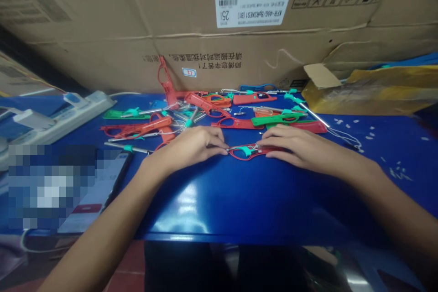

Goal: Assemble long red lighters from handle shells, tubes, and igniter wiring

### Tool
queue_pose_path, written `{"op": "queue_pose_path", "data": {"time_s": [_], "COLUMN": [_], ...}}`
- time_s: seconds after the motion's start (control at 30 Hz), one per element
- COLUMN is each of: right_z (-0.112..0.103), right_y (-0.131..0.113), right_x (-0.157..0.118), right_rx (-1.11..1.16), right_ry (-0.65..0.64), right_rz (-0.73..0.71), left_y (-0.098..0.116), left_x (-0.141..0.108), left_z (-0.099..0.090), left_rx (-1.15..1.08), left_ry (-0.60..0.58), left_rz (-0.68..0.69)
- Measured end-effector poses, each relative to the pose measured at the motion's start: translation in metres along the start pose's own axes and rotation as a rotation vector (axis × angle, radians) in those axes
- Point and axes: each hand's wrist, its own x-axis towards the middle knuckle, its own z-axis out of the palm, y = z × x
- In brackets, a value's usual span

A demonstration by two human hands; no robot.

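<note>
A red plastic lighter shell [243,157] with a teal trigger piece [247,150] in it lies between my hands, just above the blue table. The thumb and fingers of my left hand [196,146] pinch a thin metal part at the shell's left end. My right hand [296,146] is closed round the right end of the shell, thumb below and fingers above, partly covering it. Behind my hands lies a pile of red, orange, green and blue shells, among them a green shell [280,119], with metal tubes, teal pieces and white wires.
A large cardboard box [191,18] stands along the back. A white power strip [65,121] and a tablet [92,205] are at the left. A yellow-taped carton [372,89] sits back right, near small white scraps [398,173]. The blue table's [219,236] front edge runs below.
</note>
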Motion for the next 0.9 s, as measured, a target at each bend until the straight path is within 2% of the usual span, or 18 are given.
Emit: {"op": "queue_pose_path", "data": {"time_s": [0.2,0.37,0.5,0.6,0.67,0.9], "right_z": [-0.002,-0.004,-0.016,-0.025,-0.029,-0.038], "right_y": [-0.001,-0.001,0.005,0.019,0.032,0.071], "right_x": [0.0,-0.002,-0.004,-0.008,-0.013,-0.035], "right_rx": [0.013,0.041,0.025,0.006,-0.013,-0.073], "right_ry": [-0.007,-0.012,0.112,0.217,0.236,0.134], "right_rz": [0.017,0.036,0.05,0.091,0.13,0.162], "left_y": [-0.003,-0.002,-0.002,-0.002,-0.003,-0.003], "left_x": [0.005,0.006,0.006,0.005,0.006,0.006], "left_z": [0.011,0.013,0.013,0.014,0.015,0.014], "left_rx": [0.043,0.114,0.141,0.158,0.182,0.167], "left_ry": [0.076,0.101,0.121,0.133,0.136,0.119], "left_rz": [-0.01,-0.042,-0.004,0.04,0.049,0.03]}}
